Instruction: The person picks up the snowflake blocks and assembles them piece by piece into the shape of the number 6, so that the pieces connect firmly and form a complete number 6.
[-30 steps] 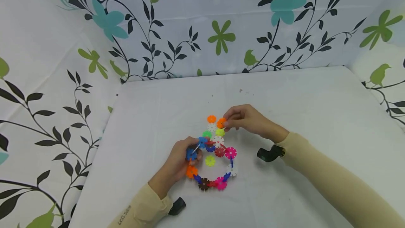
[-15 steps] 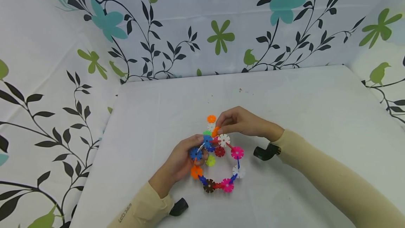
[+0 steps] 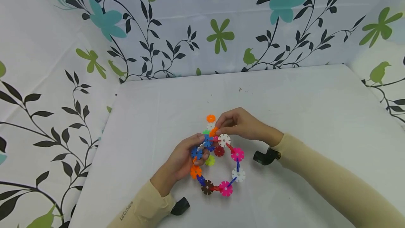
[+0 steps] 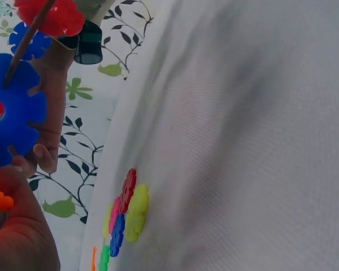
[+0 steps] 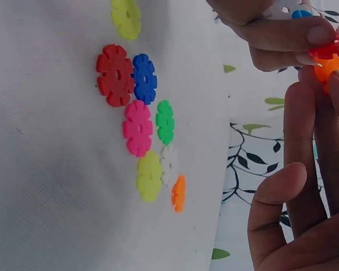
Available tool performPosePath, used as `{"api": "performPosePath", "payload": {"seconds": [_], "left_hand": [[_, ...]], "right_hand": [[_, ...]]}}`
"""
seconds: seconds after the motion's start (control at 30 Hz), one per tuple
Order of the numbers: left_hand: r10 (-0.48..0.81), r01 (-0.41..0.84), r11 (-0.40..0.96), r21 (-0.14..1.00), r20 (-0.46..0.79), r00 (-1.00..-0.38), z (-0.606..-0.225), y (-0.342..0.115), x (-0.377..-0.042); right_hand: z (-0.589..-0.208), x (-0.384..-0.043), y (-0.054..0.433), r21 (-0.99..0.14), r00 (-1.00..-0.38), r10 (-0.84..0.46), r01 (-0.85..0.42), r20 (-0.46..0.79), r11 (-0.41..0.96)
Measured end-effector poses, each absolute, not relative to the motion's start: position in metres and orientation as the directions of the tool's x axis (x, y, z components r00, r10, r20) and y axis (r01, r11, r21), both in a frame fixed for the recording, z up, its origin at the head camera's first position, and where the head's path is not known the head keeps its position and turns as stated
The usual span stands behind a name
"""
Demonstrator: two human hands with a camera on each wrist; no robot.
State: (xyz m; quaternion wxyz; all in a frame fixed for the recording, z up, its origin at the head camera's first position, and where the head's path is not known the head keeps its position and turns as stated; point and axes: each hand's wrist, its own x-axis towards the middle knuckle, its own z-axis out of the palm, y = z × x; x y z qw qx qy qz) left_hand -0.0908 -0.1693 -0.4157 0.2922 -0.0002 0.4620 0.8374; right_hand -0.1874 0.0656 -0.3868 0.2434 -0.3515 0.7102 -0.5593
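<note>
In the head view, my left hand [image 3: 181, 157] grips a ring of linked plastic snowflake discs at its upper left, by the blue discs [image 3: 197, 153]. White [image 3: 224, 140], pink [image 3: 237, 154] and brown discs [image 3: 207, 187] show along the ring, joined by discs turned edge-on. My right hand [image 3: 242, 124] pinches an orange snowflake disc [image 3: 213, 132] at the ring's top. In the right wrist view this orange disc [image 5: 329, 69] meets a red disc [image 5: 331, 52] edge-on, close by the left fingertips. A blue disc [image 4: 14, 110] looms large in the left wrist view.
Several loose discs lie on the white-covered table [image 3: 300, 94] behind and below the ring, among them a red one [image 5: 115, 75], a blue one [image 5: 145, 79], a pink one [image 5: 138, 129] and a green one [image 5: 165, 122]. A leaf-patterned cloth [image 3: 190, 27] hangs behind.
My right hand has moved left with the orange disc, from beside the loose discs to the ring's top. The left hand has shifted the ring slightly right. Little differs over the last half second.
</note>
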Motion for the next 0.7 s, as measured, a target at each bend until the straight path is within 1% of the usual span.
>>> {"api": "performPosePath", "payload": {"seconds": [0.1, 0.17, 0.33, 0.43, 0.53, 0.7], "left_hand": [[0.490, -0.487, -0.399, 0.777, -0.268, -0.830, -0.416, -0.168, -0.091], [0.482, -0.486, -0.393, 0.780, -0.275, -0.832, -0.416, -0.168, -0.091], [0.434, -0.469, -0.342, 0.814, -0.306, -0.848, -0.416, -0.166, -0.092], [0.405, -0.458, -0.313, 0.832, -0.319, -0.857, -0.416, -0.165, -0.092], [0.390, -0.451, -0.308, 0.838, -0.321, -0.863, -0.415, -0.163, -0.092], [0.376, -0.444, -0.323, 0.836, -0.317, -0.870, -0.415, -0.162, -0.092]], "right_hand": [[-0.389, -0.185, 0.065, -0.950, -0.636, -0.767, -0.284, 0.087, 0.128], [-0.389, -0.182, 0.065, -0.936, -0.650, -0.752, -0.324, 0.113, 0.140], [-0.392, -0.177, 0.064, -0.885, -0.686, -0.701, -0.431, 0.195, 0.176], [-0.395, -0.175, 0.064, -0.850, -0.691, -0.677, -0.492, 0.253, 0.186], [-0.397, -0.174, 0.064, -0.829, -0.691, -0.661, -0.528, 0.292, 0.186], [-0.399, -0.173, 0.062, -0.820, -0.691, -0.645, -0.546, 0.325, 0.172]]}}
